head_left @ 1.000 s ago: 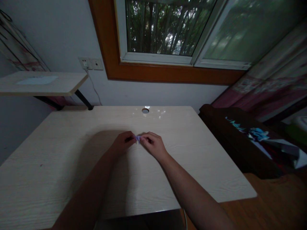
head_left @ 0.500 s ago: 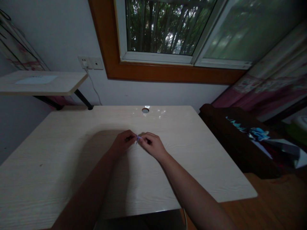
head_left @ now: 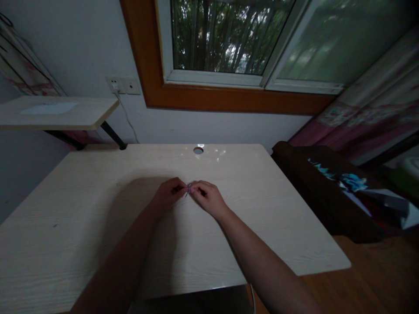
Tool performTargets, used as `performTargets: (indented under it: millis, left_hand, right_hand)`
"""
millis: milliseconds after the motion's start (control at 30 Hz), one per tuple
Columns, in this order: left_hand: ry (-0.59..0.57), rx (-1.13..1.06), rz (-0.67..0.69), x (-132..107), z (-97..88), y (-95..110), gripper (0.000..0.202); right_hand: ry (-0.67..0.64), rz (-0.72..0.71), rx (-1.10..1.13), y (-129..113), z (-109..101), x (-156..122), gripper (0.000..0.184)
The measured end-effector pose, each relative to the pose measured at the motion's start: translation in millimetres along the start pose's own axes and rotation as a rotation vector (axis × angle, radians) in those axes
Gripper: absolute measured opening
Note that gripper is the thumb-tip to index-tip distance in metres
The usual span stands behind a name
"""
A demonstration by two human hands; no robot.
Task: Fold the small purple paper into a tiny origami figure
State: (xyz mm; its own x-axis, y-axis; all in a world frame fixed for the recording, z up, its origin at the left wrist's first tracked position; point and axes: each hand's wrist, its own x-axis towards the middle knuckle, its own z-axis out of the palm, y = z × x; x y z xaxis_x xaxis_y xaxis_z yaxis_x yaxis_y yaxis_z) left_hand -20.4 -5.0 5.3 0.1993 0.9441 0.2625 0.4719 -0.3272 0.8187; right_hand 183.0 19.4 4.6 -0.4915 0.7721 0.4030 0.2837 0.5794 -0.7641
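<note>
A small, thin bluish-purple strand (head_left: pixel 188 190) sits between my fingertips over the middle of the desk. It looks like a bit of string or ribbon, but it is too small to name for sure. My left hand (head_left: pixel 168 195) pinches it from the left side, thumb and forefinger together. From the right, my right hand (head_left: pixel 208 198) pinches it as well, so the fingertips of both hands almost meet. One end of the strand pokes out below the fingers. The fingers cover most of the rest.
The pale wood-grain desk (head_left: pixel 278 226) spreads beneath both arms, with a round cable hole (head_left: pixel 198 150) at its back edge. A raised shelf (head_left: pixel 98 114) holding a paper sheet (head_left: pixel 49 108) stands at the left. Dark furniture with cloth (head_left: pixel 353 182) stands at the right.
Both hands stay in nearly the same place. Between the fingertips the strand has shifted slightly, and less of it shows now.
</note>
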Motion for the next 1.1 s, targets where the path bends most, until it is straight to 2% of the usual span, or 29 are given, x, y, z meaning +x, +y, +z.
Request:
performTargets:
  millis: [1100]
  left_hand:
    - [0.003,-0.07,-0.103,1.1,-2.4,0.4,0.016]
  right_hand:
    - [0.011,0.017,0.002,1.6,1.1,0.9,0.014]
